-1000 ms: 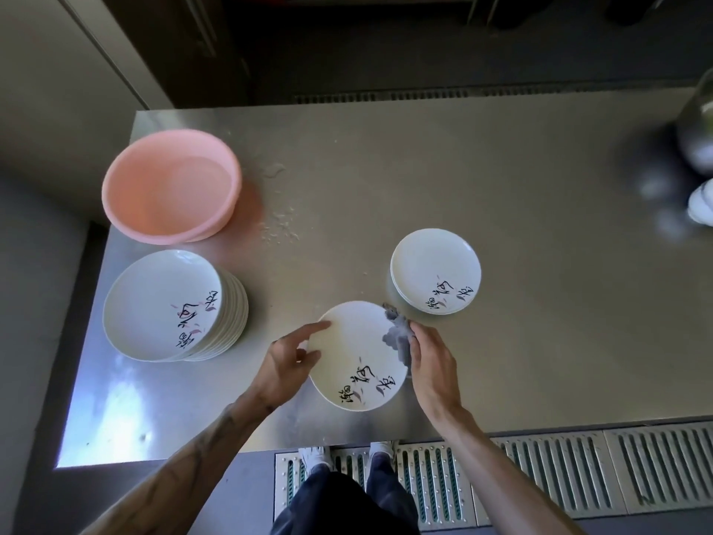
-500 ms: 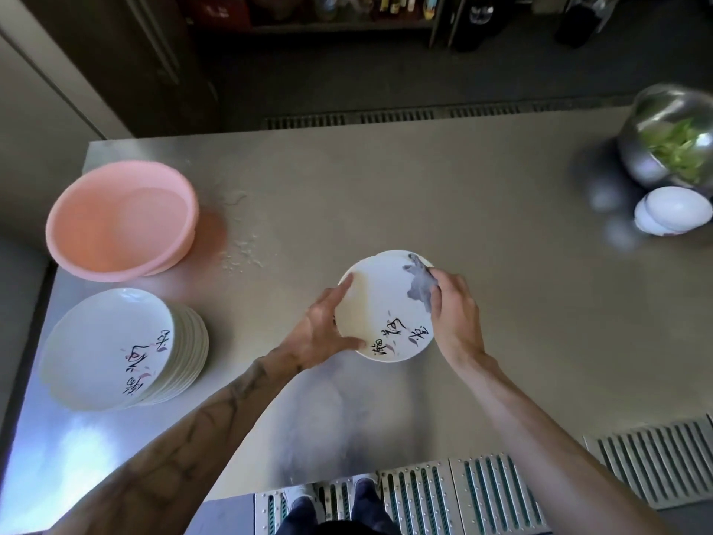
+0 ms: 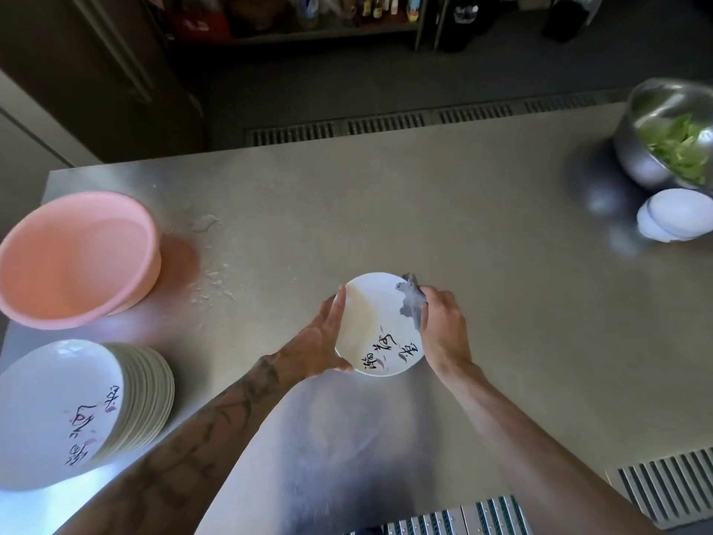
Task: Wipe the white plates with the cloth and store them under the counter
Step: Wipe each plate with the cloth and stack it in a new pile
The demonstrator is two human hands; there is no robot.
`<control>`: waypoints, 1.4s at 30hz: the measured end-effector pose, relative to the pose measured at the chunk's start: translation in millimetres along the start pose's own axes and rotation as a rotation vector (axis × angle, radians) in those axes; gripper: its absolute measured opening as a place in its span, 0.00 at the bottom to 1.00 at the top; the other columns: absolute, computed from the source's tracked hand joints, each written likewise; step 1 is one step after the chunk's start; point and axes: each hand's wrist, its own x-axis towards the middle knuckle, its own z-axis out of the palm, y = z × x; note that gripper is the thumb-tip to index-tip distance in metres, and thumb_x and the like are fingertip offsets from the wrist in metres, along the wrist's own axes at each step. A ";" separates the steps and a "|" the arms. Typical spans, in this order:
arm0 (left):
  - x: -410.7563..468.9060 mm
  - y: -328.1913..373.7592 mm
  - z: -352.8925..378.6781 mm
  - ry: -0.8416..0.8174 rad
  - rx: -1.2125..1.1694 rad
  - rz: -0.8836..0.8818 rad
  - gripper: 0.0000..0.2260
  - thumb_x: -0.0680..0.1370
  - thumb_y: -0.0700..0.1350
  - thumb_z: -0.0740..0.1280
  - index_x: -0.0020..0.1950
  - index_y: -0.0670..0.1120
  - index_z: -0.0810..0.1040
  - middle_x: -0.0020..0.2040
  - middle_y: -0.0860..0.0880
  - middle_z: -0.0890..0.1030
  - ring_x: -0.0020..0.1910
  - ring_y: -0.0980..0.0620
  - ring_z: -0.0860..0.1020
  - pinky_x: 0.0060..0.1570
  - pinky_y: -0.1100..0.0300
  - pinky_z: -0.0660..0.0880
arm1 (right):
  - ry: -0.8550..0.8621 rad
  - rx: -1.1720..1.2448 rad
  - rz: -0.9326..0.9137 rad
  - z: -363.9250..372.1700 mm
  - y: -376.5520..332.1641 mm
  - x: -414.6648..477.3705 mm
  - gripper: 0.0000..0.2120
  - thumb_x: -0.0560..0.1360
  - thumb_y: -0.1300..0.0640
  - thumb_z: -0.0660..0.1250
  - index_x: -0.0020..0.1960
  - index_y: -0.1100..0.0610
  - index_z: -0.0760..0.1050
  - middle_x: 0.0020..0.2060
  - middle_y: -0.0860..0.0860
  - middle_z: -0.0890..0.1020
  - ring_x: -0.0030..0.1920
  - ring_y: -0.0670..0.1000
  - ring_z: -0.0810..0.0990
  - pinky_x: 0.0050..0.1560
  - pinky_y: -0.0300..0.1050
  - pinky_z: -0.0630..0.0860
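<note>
Fingers (image 3: 339, 303) of the left hand (image 3: 316, 341) cradle the plate's (image 3: 370, 322) left rim; right hand (image 3: 443, 326) pinches the cloth (image 3: 409, 303) against its far-right edge above the worktop (image 3: 386, 206).

Steel counter (image 3: 482, 233), five items on it.
Left of grip: pink basin (image 3: 73, 260), plate stack (image 3: 77, 411). Far right: metal bowl (image 3: 667, 137), white bowls (image 3: 675, 216). Water spots (image 3: 210, 264) by the basin.

A commercial kitchen: steel counter (image 3: 386, 210), stacked plates (image 3: 77, 411), floor drain grates (image 3: 386, 123), metal bowl of greens (image 3: 671, 137).
</note>
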 end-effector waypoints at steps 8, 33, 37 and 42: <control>8.5 -6.5 5.9 -0.039 -0.001 -0.049 0.66 0.66 0.47 0.84 0.82 0.47 0.32 0.82 0.46 0.48 0.78 0.45 0.59 0.72 0.58 0.66 | 0.013 -0.085 -0.007 0.8 8.4 7.4 0.15 0.80 0.66 0.61 0.63 0.57 0.77 0.52 0.57 0.77 0.50 0.60 0.78 0.47 0.47 0.70; -253.4 -101.0 -129.4 0.760 0.475 -0.349 0.19 0.74 0.42 0.76 0.64 0.40 0.79 0.62 0.40 0.80 0.55 0.34 0.77 0.52 0.42 0.77 | 0.021 -0.034 -0.403 34.1 -104.1 -75.8 0.17 0.82 0.66 0.61 0.69 0.55 0.75 0.50 0.52 0.75 0.49 0.58 0.76 0.48 0.56 0.77; -306.2 -150.0 -145.8 0.646 0.458 -0.625 0.28 0.72 0.49 0.79 0.67 0.37 0.76 0.63 0.34 0.78 0.57 0.29 0.77 0.53 0.37 0.76 | 0.020 -0.009 -0.477 61.5 -132.1 -101.5 0.17 0.80 0.67 0.65 0.67 0.55 0.77 0.48 0.51 0.76 0.47 0.55 0.78 0.48 0.51 0.75; -312.3 -170.0 -147.4 0.586 0.404 -0.636 0.34 0.72 0.55 0.79 0.70 0.39 0.73 0.62 0.37 0.75 0.58 0.35 0.76 0.54 0.41 0.75 | -0.017 -0.006 -0.522 79.8 -145.4 -127.0 0.19 0.79 0.69 0.65 0.67 0.54 0.77 0.48 0.51 0.77 0.47 0.54 0.78 0.48 0.48 0.73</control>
